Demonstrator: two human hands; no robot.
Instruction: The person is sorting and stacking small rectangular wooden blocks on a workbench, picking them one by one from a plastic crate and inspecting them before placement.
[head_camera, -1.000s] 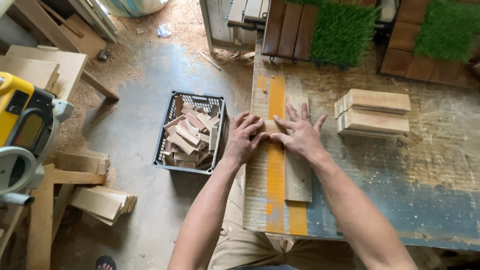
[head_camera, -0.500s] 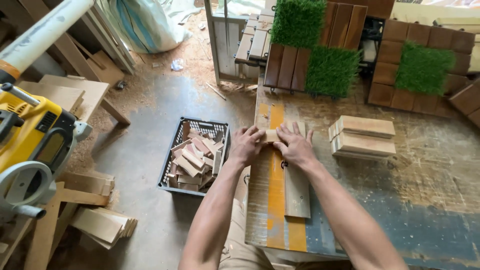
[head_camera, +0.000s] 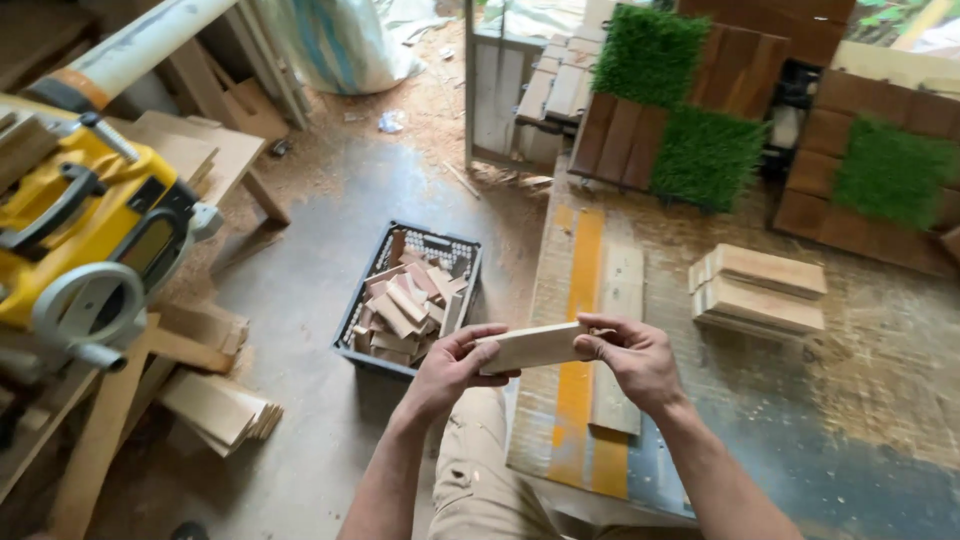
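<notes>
Left hand (head_camera: 452, 368): your grip pinches the left end of the wood block (head_camera: 532, 347).
Right hand (head_camera: 635, 358): your grip pinches its right end.
Wood block: held level, above the worktop (head_camera: 880, 400) edge, just right of the crate (head_camera: 408, 300) of offcuts.
Plank stack (head_camera: 760, 288): on the worktop, well right of the block.

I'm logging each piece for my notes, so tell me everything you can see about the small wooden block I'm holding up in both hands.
The wooden block is a short, flat, rectangular piece of pale, bare wood with clean-cut edges. It is held level, lifted off the workbench, its long side running left to right. The left hand grips its left end and the right hand pinches its right end. Nothing else touches it.
</notes>
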